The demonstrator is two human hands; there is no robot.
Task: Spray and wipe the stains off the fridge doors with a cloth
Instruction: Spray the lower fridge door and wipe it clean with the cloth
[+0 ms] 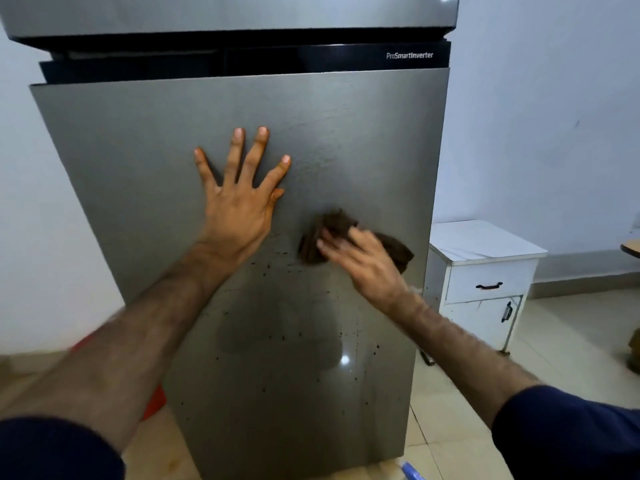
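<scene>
A person's left hand (pixel 239 202) lies flat, fingers spread, on the lower door (pixel 166 140) of a gray fridge, holding nothing. To its right, the right hand (pixel 360 261) presses a dark brown cloth (pixel 337 221) against the same door, fingers fairly straight. Dark specks (pixel 273 336) dot the door below. "ProSmartInverter" (pixel 409 55) reads on the black strip above. A white cabinet (pixel 485 271) stands right.
</scene>
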